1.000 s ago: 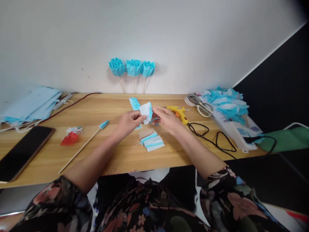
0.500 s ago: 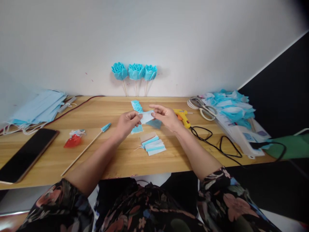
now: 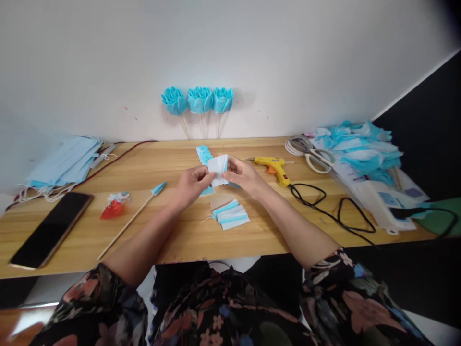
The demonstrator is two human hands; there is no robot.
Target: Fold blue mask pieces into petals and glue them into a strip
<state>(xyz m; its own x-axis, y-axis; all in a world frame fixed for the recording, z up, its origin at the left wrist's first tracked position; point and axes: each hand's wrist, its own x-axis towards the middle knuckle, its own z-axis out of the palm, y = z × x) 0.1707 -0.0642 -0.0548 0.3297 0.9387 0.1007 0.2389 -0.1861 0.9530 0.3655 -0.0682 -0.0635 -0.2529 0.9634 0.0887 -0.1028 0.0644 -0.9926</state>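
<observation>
A small blue-and-white piece of fabric is pinched between my two hands above the table. My left hand closes thumb and fingers on its left edge. My right hand grips it from the right, some fingers behind it. Under and behind the hands lie blue cut pieces, partly hidden. Nearer me rests a pleated blue-and-white mask piece. Left of my arm lies a wooden stick with a blue wrapped tip.
Three blue fabric flowers on sticks lean against the wall. A yellow glue gun, scissors and a heap of blue scraps lie right. Leftward are masks, a phone and a red packet.
The fabric piece has been turned from lying wide to standing more upright, its white side facing me. My right fingers have curled in behind it. The view has shifted slightly.
</observation>
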